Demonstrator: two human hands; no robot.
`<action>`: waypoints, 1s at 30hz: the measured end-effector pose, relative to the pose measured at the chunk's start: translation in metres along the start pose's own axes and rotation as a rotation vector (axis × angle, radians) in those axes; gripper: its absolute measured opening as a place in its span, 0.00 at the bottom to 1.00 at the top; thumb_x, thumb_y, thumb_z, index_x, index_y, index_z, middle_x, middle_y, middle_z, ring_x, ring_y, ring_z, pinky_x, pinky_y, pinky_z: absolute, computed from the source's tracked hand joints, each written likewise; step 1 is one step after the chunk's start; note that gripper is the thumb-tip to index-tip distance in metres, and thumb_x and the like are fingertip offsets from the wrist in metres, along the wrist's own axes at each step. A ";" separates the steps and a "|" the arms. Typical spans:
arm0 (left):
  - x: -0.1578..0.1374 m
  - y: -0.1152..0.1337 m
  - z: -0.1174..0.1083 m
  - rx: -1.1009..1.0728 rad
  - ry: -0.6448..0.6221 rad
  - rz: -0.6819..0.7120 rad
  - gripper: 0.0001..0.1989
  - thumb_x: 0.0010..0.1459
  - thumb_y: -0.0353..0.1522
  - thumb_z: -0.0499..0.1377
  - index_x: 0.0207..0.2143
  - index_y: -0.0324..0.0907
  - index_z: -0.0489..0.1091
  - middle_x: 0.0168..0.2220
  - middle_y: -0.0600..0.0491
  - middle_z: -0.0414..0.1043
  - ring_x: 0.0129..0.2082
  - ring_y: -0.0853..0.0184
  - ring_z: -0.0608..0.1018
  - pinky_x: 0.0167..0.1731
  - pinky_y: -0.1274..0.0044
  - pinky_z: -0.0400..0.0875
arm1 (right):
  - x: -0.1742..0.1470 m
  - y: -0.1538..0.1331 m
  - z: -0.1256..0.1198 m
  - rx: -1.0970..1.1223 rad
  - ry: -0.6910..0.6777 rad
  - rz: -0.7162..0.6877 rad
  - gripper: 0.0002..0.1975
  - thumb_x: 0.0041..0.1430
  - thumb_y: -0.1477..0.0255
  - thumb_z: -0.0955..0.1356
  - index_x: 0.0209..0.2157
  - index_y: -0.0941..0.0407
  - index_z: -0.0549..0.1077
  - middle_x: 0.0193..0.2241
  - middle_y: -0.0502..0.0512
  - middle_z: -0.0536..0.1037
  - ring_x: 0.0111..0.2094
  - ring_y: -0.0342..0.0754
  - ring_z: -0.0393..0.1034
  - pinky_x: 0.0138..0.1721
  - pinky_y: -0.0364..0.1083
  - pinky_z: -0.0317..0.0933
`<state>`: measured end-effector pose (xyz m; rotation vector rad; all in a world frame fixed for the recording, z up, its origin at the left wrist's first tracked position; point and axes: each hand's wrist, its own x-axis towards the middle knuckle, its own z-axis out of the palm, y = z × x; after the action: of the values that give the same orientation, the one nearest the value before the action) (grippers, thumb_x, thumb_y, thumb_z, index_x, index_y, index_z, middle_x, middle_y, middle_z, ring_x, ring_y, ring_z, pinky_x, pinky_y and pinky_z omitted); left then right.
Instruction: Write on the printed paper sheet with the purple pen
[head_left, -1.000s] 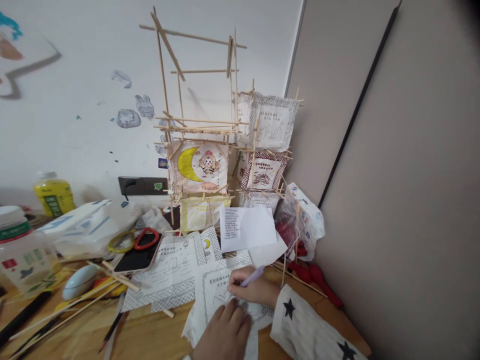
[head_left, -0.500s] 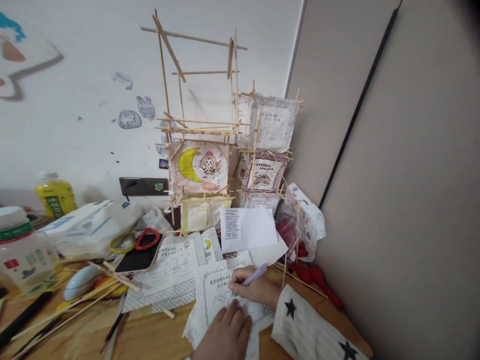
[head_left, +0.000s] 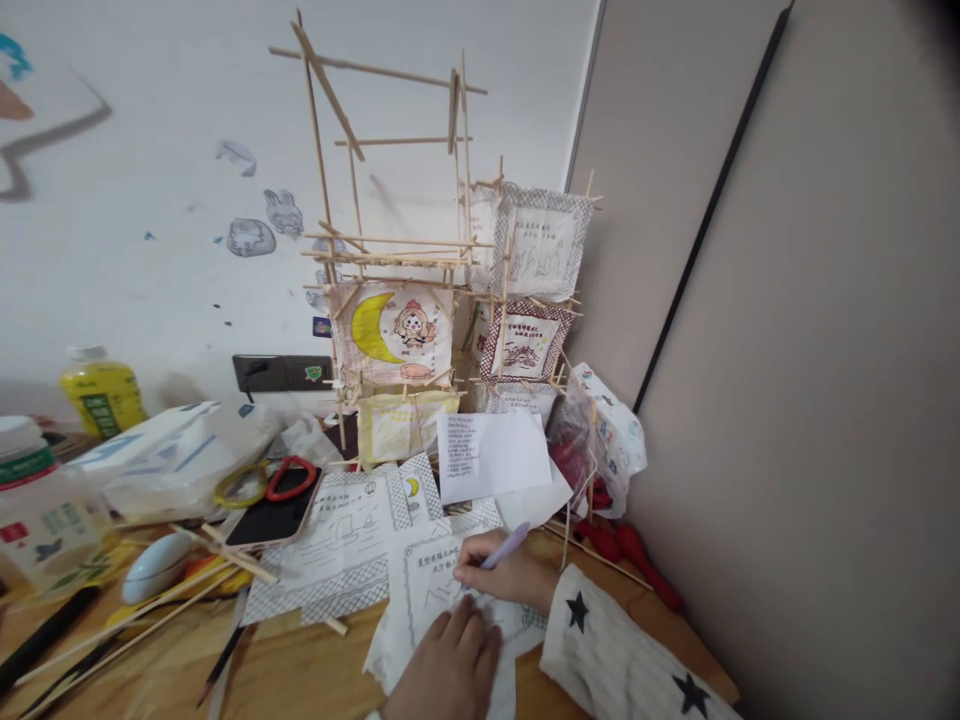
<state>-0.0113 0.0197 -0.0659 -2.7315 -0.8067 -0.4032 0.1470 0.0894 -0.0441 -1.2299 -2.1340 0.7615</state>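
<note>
My right hand (head_left: 514, 575) is closed around a light purple pen (head_left: 506, 546), its tip end down at a drawing sheet (head_left: 409, 620) with a wavy border, handwritten characters and mountain-like lines. Flat on the lower part of that sheet lies my left hand (head_left: 450, 655), fingers stretched out and near the right fingertips. Beside it on the left is another drawing (head_left: 349, 530) with sailing boats and a crosshatched border. A white sheet of handwritten lines (head_left: 495, 455) leans behind my right hand. The pen's tip is hidden by my fingers.
Behind the papers stands a frame of wooden sticks (head_left: 397, 245) hung with decorated panels. Scissors (head_left: 292, 478) rest on a phone (head_left: 274, 515). Farther left are a computer mouse (head_left: 157, 568), loose sticks (head_left: 127, 625), a pencil (head_left: 220, 665) and bottles (head_left: 103, 395). A plastic bag (head_left: 611, 440) sits at right.
The view has shifted slightly, so most things appear a little farther left. My right hand still grips the pen at the sheet, and my left hand stays flat on the paper.
</note>
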 end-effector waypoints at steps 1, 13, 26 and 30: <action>0.000 0.000 -0.001 -0.001 -0.007 0.000 0.13 0.59 0.26 0.55 0.48 0.37 0.66 0.44 0.46 0.69 0.48 0.53 0.68 0.44 0.66 0.66 | 0.000 0.000 0.000 -0.002 -0.004 -0.003 0.10 0.54 0.67 0.67 0.23 0.57 0.69 0.20 0.46 0.67 0.24 0.41 0.60 0.24 0.38 0.52; 0.000 0.002 0.003 -0.017 -0.004 -0.026 0.13 0.59 0.25 0.55 0.47 0.38 0.66 0.43 0.46 0.69 0.49 0.53 0.68 0.44 0.66 0.67 | -0.001 -0.004 -0.001 -0.030 0.012 -0.007 0.12 0.55 0.69 0.66 0.21 0.57 0.66 0.19 0.44 0.65 0.24 0.40 0.58 0.24 0.39 0.51; 0.002 0.000 -0.006 -0.030 -0.080 -0.008 0.15 0.59 0.26 0.55 0.50 0.38 0.65 0.45 0.45 0.69 0.50 0.53 0.68 0.45 0.65 0.66 | -0.001 -0.008 -0.002 -0.024 0.013 -0.062 0.11 0.55 0.69 0.67 0.21 0.57 0.66 0.19 0.44 0.65 0.23 0.40 0.59 0.24 0.39 0.51; 0.002 0.000 -0.002 -0.044 -0.072 -0.014 0.15 0.59 0.25 0.55 0.49 0.38 0.65 0.45 0.45 0.69 0.50 0.52 0.67 0.45 0.65 0.67 | -0.001 -0.008 -0.002 0.027 0.032 -0.061 0.12 0.55 0.70 0.66 0.20 0.57 0.64 0.18 0.44 0.63 0.23 0.40 0.58 0.23 0.39 0.50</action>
<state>-0.0104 0.0201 -0.0639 -2.7969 -0.8454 -0.3305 0.1444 0.0854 -0.0368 -1.1497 -2.1186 0.7367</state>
